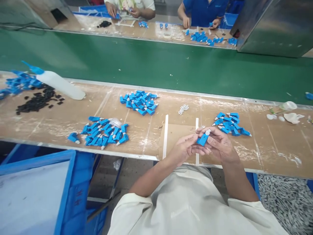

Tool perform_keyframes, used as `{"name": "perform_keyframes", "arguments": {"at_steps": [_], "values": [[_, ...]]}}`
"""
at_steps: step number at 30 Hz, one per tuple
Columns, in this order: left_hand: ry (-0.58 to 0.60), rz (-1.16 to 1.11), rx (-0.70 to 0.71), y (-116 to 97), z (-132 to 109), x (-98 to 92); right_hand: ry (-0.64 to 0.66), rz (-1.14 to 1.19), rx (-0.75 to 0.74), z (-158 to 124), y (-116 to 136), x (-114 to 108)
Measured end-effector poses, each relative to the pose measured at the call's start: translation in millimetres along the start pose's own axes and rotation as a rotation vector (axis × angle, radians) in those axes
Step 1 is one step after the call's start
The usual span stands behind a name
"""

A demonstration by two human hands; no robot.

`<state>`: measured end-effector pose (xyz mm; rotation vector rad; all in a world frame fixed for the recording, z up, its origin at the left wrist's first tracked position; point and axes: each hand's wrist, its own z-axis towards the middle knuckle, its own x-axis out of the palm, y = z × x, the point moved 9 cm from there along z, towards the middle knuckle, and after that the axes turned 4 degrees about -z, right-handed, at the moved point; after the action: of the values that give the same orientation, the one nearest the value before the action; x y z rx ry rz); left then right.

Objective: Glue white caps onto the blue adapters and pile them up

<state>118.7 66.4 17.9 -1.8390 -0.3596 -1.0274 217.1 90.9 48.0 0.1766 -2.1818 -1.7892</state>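
A small blue plastic piece with a white tip (202, 139) is held between my two hands, just above the table's near edge. My left hand (187, 146) pinches it from the left, fingers curled under it. From the right, my right hand (221, 143) grips the same piece with thumb and fingers. Beyond my hands lies a small cluster of silvery beads (183, 109). Like pieces form a pile at the right (231, 124), one at the back (140, 102) and another at the left (105, 132).
A white squeeze bottle with a blue nozzle (61, 85) lies near black bits (36, 101). A green belt (156, 70) runs behind the table (144, 143). Two co-workers' hands work across it. Blue crates (73, 195) stand at lower left; a small clear bottle (285, 107) lies far right.
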Motion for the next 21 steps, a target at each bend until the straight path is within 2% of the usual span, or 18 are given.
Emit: {"name": "perform_keyframes", "arguments": {"at_steps": [4,7,12,15,18,21], "values": [[-0.01,-0.025,-0.06,6,-2,-8.2,0.057,0.001,0.022,2,-7,11],[-0.046,-0.063,-0.089,3,-6,-19.7,0.023,-0.053,-0.024,2,-5,12],[-0.197,-0.124,0.105,-39,-25,-54.6,-0.129,-0.391,-0.111,7,-10,-8],[-0.266,-0.145,0.213,-59,-37,-72.6,-0.087,-0.59,-0.079,14,-31,-8],[-0.302,-0.149,0.246,-64,-42,-82.9,-0.012,-0.579,-0.013,20,-54,-3],[-0.323,-0.145,0.228,-60,-42,-88.5,-0.018,-0.515,0.004,22,-67,-1]]}}
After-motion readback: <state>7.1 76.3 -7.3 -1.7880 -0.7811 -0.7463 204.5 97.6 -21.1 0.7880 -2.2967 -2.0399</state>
